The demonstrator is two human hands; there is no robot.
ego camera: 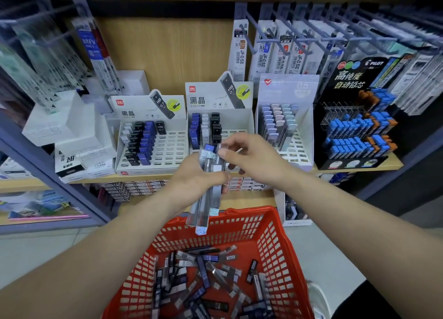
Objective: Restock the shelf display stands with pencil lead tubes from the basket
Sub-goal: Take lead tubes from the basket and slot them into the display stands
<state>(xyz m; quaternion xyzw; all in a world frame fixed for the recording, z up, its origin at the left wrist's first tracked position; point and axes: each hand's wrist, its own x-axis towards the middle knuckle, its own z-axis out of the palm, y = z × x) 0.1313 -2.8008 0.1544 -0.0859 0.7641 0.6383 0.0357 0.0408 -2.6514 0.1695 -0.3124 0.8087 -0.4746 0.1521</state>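
Observation:
My left hand (196, 177) grips a bundle of several pencil lead tubes (207, 199), held upright above the red basket (271, 237). My right hand (251, 158) pinches the top of one tube in that bundle. Both hands hover in front of the middle white display stand (242, 122), which holds blue, white and black tubes in its left columns. The left white display stand (175, 148) is part filled with black and blue tubes. Many loose tubes (211, 280) lie in the basket's bottom.
A white stand of pastel tubes (278, 124) and a black Pilot stand with blue tubes (354, 131) sit to the right. White boxes (69, 136) stack at the left. Refill packs hang on hooks (287, 38) above. A lower shelf holds boxed stock (134, 187).

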